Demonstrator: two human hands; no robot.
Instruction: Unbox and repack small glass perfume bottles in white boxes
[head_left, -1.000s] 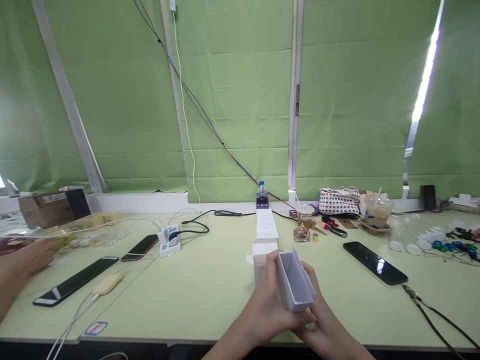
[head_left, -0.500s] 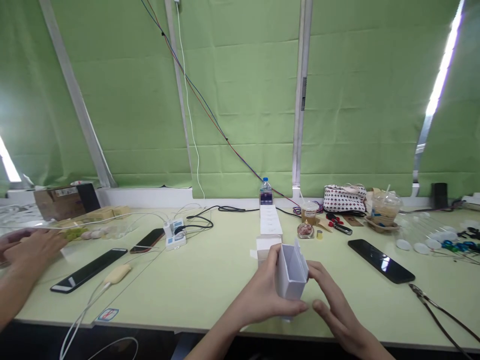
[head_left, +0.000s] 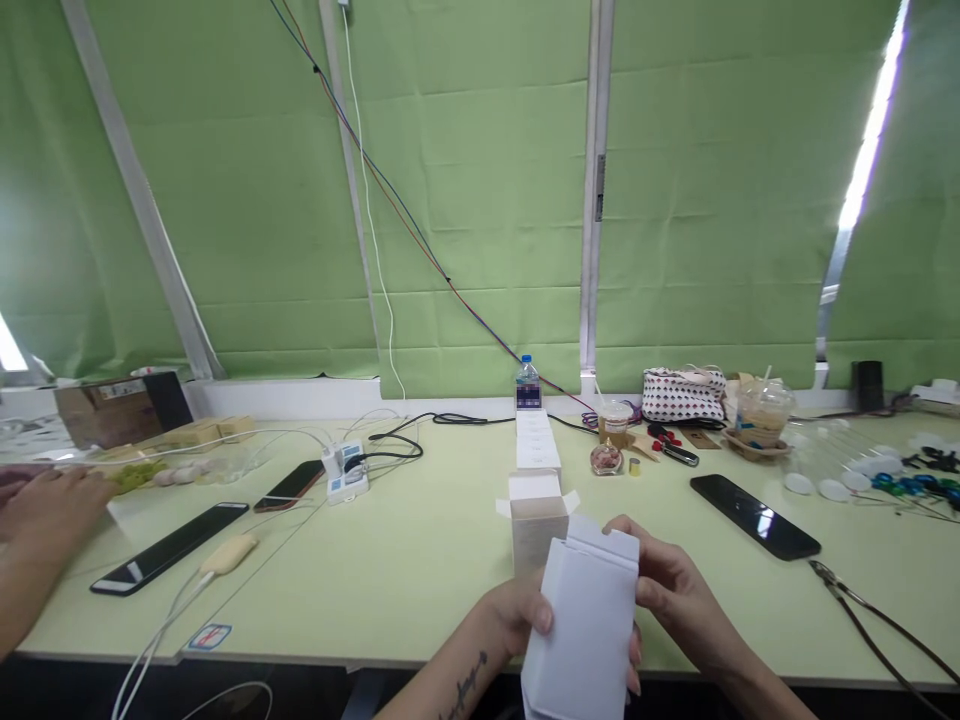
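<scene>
Box: I see a white box (head_left: 589,620) held upright low in the middle of my view, over the near edge of the surface (head_left: 420,570); its broad face is blank, no print readable.
Left hand: my left hand (head_left: 517,620) pinches the box's left edge, thumb on the front face.
Right hand: my right hand (head_left: 675,590) curls around the box's upper right corner, fingers closed on it.
Second box: an open carton (head_left: 536,520) stands just behind, flaps up, no writing legible.
Bottle: a water bottle (head_left: 528,385) at the far edge has a dark label, too small to read.
Sticker: a red-and-blue sticker (head_left: 209,636) lies near the front left; its text is unreadable.
Other person: a hand (head_left: 52,500) rests at far left.
</scene>
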